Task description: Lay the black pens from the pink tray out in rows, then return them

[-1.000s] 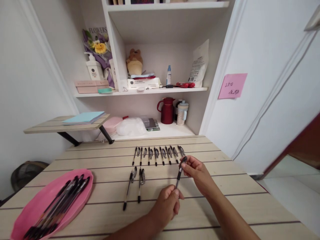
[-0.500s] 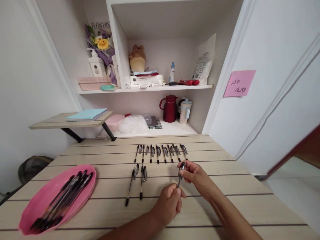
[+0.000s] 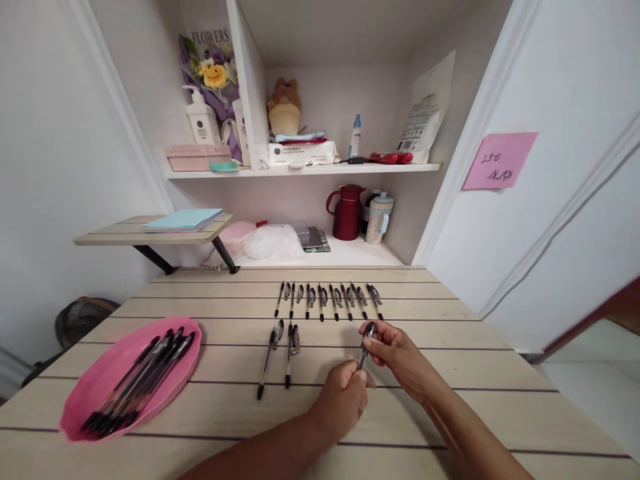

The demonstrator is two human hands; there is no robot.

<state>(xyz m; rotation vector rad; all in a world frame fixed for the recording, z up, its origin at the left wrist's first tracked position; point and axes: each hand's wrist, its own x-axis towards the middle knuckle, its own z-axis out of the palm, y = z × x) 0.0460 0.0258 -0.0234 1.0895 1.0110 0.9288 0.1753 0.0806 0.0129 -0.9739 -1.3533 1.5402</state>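
Observation:
My left hand (image 3: 345,398) is closed around the lower end of a black pen (image 3: 365,348), held just above the wooden table (image 3: 450,400). My right hand (image 3: 395,350) pinches the pen's cap end. Two uncapped pens with their caps beside them (image 3: 280,350) lie to the left of my hands. A row of several pens and caps (image 3: 327,299) lies farther back. A pink tray (image 3: 90,393) at the left holds several black pens (image 3: 143,380).
Behind the table, white shelves hold a red thermos jug (image 3: 346,212), a mug (image 3: 379,217), a plastic bag (image 3: 274,241) and small items. A small raised shelf carries a blue notebook (image 3: 183,219). A pink sticky note (image 3: 497,161) hangs on the right wall.
My hands have drawn closer together along the pen, so less of its barrel shows between them. The camera view has shifted, so the scene sits more to the right.

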